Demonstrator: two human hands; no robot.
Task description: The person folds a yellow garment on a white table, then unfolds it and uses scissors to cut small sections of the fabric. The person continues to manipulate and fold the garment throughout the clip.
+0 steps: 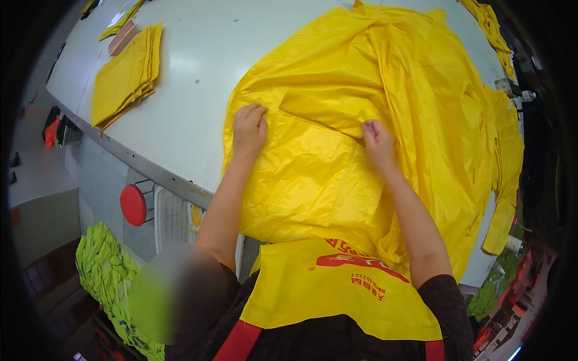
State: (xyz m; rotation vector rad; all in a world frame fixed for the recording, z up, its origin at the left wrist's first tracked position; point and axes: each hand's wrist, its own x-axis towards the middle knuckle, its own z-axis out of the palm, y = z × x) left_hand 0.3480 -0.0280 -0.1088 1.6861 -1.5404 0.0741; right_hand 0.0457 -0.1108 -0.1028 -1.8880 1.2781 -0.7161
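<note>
- Large crumpled yellow thin plastic-like garment (pixel 337 150) lies spread on the white worktop (pixel 186 90), under both hands, seemingly only partly folded.
- Left hand (pixel 249 127) presses flat; right hand (pixel 378 139) pinches a fold.
- Stack of folded yellow pieces (pixel 126 75) lies well left.

Our yellow apron (pixel 337 289) with red print, red straps (pixel 238 342), our dark short sleeves (pixel 448 301), our forearms bare.

Landmark: white table (pixel 198 90).
Printed emblem: red, oval with lettering beneath, on the yellow apron (pixel 337 289) below the table's near edge.
Round sign or knob: red disc (pixel 133 205), under the table's near-left edge.
Packages, screens: none visible.
</note>
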